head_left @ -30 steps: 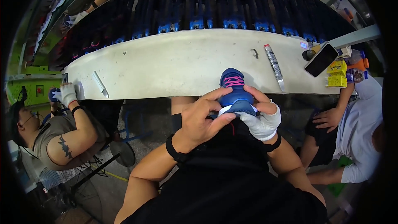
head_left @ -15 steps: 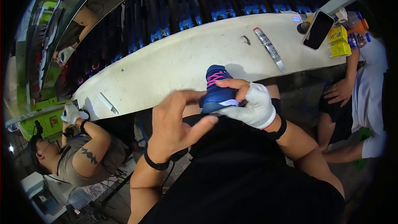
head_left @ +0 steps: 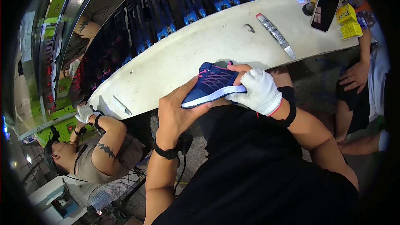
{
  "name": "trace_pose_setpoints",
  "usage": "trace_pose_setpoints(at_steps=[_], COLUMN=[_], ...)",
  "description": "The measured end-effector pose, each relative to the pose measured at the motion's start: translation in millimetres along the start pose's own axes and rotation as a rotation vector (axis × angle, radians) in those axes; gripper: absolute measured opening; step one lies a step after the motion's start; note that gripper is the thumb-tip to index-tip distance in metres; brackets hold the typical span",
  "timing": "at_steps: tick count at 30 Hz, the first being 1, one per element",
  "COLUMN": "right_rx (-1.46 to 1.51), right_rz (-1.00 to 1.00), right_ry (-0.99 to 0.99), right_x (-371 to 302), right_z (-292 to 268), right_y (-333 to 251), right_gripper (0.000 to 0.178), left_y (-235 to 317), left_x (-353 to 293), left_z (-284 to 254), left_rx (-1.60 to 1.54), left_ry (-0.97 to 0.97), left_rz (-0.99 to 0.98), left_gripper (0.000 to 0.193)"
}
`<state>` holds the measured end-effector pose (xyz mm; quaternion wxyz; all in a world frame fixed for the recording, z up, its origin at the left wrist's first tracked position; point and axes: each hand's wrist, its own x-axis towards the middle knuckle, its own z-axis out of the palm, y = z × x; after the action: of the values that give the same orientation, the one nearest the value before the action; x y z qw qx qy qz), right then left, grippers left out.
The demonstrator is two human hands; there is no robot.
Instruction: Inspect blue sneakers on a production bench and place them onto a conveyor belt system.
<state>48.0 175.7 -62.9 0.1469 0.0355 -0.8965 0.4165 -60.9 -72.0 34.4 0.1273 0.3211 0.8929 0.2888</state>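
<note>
A dark blue sneaker (head_left: pixel 212 84) with pink laces, pink crossing lines on its side and a white midsole is held between my two hands above my lap, at the table's near edge. My bare left hand (head_left: pixel 177 106) grips the toe end, thumb along the sole and fingers over the top. On the heel end, my right hand (head_left: pixel 259 91) is closed; it wears a white glove that leaves fingertips bare. The sneaker lies side-on, toe to the left. The palm side of both hands is hidden.
On the pale table (head_left: pixel 166 62) lie a taped-handle knife (head_left: pixel 275 35), a small dark scrap (head_left: pixel 249 28), a phone (head_left: pixel 325 10), yellow boxes (head_left: pixel 349 21) and a pale blade (head_left: pixel 121 105). Co-workers sit left and right. A conveyor (head_left: pixel 175 8) runs behind.
My left hand, apart from the sneaker before, has taken hold of its toe. The sneaker has turned from pointing away to side-on, showing its side.
</note>
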Motion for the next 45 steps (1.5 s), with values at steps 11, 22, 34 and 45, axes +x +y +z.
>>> trace_pose_setpoints(at_steps=[11,22,34,45], right_rx=[-0.244,0.179,0.298,0.963], right_rz=[0.054,-0.178,-0.215,-0.176], right_ry=[0.044,0.119,0.072,0.31], right_x=[-19.6,4.5,5.5,9.5], right_z=[-27.1,-77.1,-78.9,-64.9], right_y=[1.3,-34.8,-16.3,-1.4], right_gripper=[0.077,0.063,0.055,0.029], left_y=[39.4,33.0,21.6,-11.1], left_x=[-11.8,8.7,17.1,5.3], left_z=[20.4,116.3,108.2,90.5], left_rx=[-0.024,-0.363,-0.632,0.108], left_ry=[0.131,0.476,0.291,0.281], left_rz=[0.227,0.51,0.369,0.283], left_gripper=[0.075,0.049,0.041,0.056])
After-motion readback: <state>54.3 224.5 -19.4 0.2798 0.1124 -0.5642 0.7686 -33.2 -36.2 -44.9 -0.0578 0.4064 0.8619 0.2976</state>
